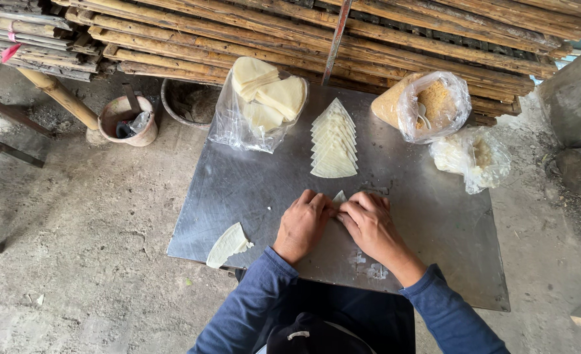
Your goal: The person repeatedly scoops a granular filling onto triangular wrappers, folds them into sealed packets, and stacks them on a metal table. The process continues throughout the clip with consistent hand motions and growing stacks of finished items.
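Steel counter (238, 196); our left hand (301, 225), right hand (371, 226) grip closed, pinching wrapper (340, 196); folding step; finished stack (334, 141) at twelve o'clock; next needs firm crease.

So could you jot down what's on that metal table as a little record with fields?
surface: metal table
left hand: pressing a folded wrapper
right hand: pressing the same wrapper
middle: row of folded triangles
far left: clear bag of pale wrappers
far right: bag of yellow crumbs, another clear bag
near edge: loose wrapper piece
floor: clay pot
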